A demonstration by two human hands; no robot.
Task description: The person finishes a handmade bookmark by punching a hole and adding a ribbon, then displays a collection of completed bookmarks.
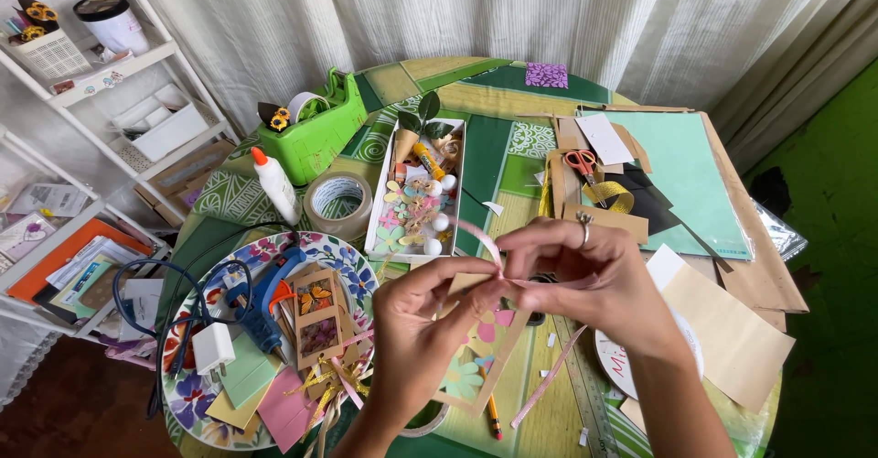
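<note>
Ribbon pinched between both my hands above the card frame

Ribbon (pixel 495 255), thin and pink, is what I am working: I am holding it pinched between the closed fingertips of my left hand (pixel 428 316) and my right hand (pixel 572 270), so both are narrow and gripping it. A small loop is arching up at twelve o'clock from the pinch, and one long tail is trailing down toward six o'clock across the table. No finished bow is showing yet, so I am judging the tie as only begun, with the knot and second loop left to make.

Directly beneath my hands I am keeping a tan card frame (pixel 482 348) with paper flowers inside, lying flat; the ribbon is not visibly fixed to it.

At nine o'clock from the frame a flowered plate (pixel 340 255) is carrying a blue glue gun (pixel 265 298) and another small decorated frame. At eleven o'clock a white tray (pixel 455 179) of paper flowers and white balls is sitting beside a roll of clear tape (pixel 339 204) and a white glue bottle (pixel 274 183). At one o'clock, orange-handled scissors (pixel 580 163) are lying on brown card, next to a mint-green sheet (pixel 700 179).
</note>
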